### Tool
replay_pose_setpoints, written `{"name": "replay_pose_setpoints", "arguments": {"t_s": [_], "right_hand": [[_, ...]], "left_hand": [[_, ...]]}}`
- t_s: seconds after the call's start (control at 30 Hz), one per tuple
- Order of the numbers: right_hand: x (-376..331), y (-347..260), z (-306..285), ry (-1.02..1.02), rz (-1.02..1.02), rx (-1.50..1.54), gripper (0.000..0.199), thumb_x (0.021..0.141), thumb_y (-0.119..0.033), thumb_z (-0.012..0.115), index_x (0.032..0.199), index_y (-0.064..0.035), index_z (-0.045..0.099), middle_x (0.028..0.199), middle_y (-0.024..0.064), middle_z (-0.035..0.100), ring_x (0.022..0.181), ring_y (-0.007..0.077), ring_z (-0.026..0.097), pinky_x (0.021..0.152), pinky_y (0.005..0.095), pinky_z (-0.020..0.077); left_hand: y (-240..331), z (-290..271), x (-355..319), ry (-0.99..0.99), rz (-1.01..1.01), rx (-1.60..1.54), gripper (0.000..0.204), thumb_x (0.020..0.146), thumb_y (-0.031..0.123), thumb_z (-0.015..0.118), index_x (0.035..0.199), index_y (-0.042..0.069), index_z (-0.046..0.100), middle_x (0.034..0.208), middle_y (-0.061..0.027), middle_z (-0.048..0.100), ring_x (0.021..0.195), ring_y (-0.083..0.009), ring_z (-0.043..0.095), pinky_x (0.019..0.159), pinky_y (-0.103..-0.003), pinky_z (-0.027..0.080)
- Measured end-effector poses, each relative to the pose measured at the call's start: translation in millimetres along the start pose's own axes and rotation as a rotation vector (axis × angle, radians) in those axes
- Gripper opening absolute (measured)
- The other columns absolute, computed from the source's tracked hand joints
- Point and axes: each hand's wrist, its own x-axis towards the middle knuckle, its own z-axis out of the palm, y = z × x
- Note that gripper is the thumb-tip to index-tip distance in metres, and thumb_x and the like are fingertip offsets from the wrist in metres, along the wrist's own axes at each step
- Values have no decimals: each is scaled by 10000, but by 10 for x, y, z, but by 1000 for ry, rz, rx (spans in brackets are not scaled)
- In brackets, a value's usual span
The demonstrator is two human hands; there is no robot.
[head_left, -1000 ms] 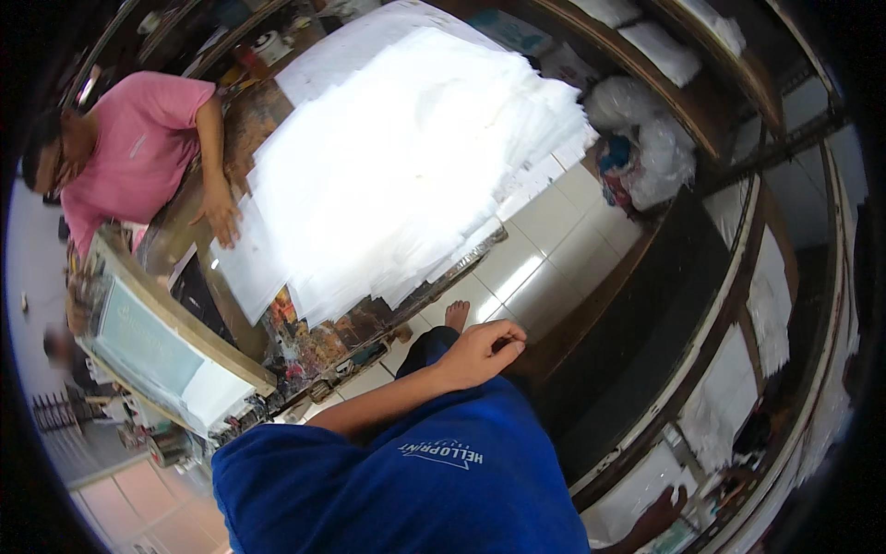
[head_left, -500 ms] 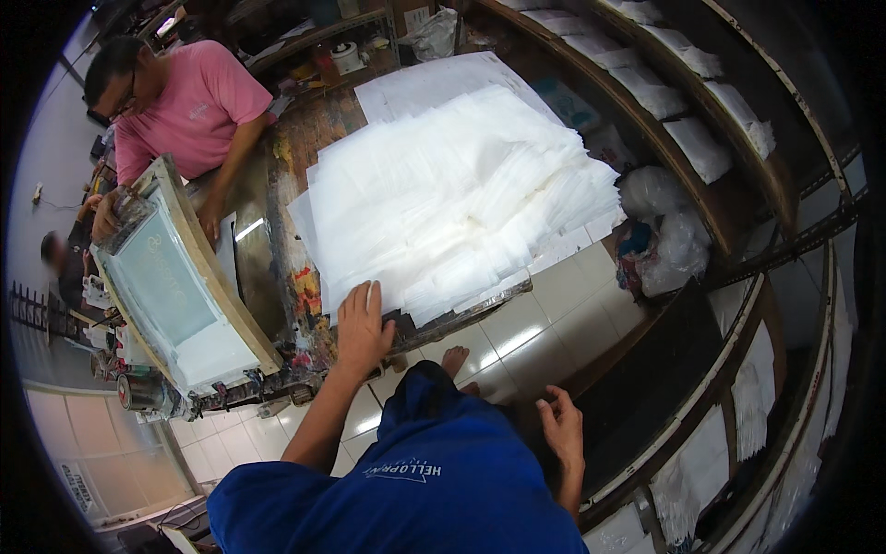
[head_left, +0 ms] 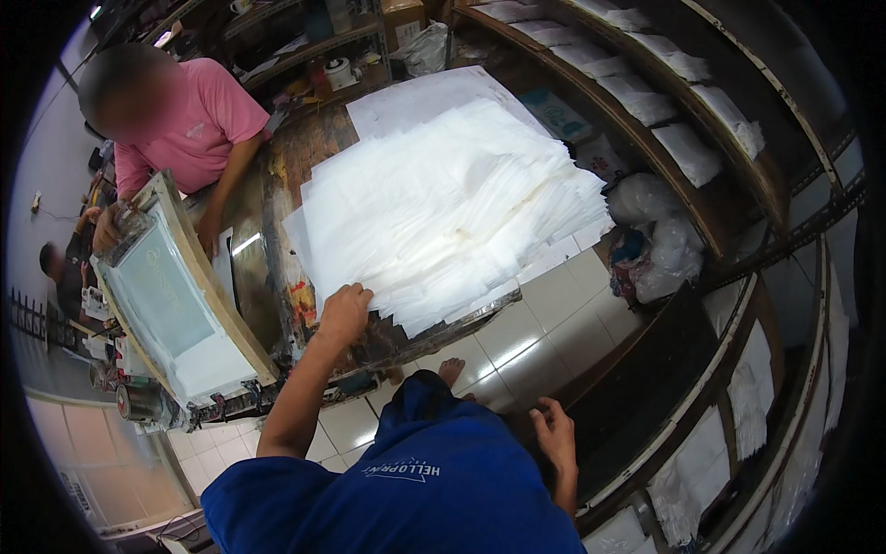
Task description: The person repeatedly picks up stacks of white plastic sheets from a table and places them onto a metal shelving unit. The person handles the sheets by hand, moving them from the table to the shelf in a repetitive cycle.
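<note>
My left hand (head_left: 343,312) rests on the near edge of a big heap of white translucent sheets (head_left: 443,203) spread over a worn, paint-stained table (head_left: 277,185). Its fingers lie on the lowest sheets; I cannot tell whether they pinch one. My right hand (head_left: 556,434) hangs by my side over the tiled floor, fingers loosely apart and holding nothing. A wooden-framed printing screen (head_left: 175,295) stands tilted at the table's left end.
A person in a pink shirt (head_left: 185,120) leans on the table's far left, one hand on the screen frame. Curved wooden shelves (head_left: 701,120) with stacked white sheets run along the right. White plastic bags (head_left: 655,240) lie on the floor below them.
The view has swung so the table sits more central. My left hand has reached onto the sheets' near edge, while my right hand dropped to my side.
</note>
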Motion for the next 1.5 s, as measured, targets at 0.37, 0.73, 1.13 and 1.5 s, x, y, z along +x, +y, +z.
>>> {"name": "replay_pose_setpoints", "arguments": {"t_s": [0.37, 0.73, 1.13, 1.5], "right_hand": [[102, -210, -47, 3, -17, 2, 332, 883, -193, 620, 1159, -11, 592, 745, 141, 625, 631, 221, 597, 640, 349, 488], [183, -109, 43, 3, -35, 1, 325, 876, -194, 639, 1139, -7, 598, 685, 81, 588, 609, 131, 544, 591, 296, 459], [286, -263, 12, -14, 12, -67, 362, 886, -224, 631, 1166, 3, 587, 734, 160, 614, 645, 222, 601, 650, 357, 484], [451, -159, 174, -15, -26, -50, 345, 868, -207, 645, 1140, 1, 602, 707, 105, 605, 623, 159, 563, 612, 310, 470]], "left_hand": [[144, -935, 140, -196, 52, -20, 193, 783, 95, 596, 957, 33, 648, 960, -143, 644, 942, -335, 625, 802, -438, 519], [242, -2186, 230, -129, 125, -26, 249, 783, 129, 602, 1004, 24, 645, 952, -167, 649, 952, -363, 604, 863, -432, 475], [-570, -2682, 1284, 449, 13, 236, 182, 780, 77, 587, 942, 13, 641, 791, -232, 639, 767, -408, 629, 682, -483, 493], [-731, -386, 1087, 326, -86, 369, 214, 827, 85, 506, 1015, 33, 595, 853, -76, 649, 784, -248, 627, 673, -405, 480]]}}
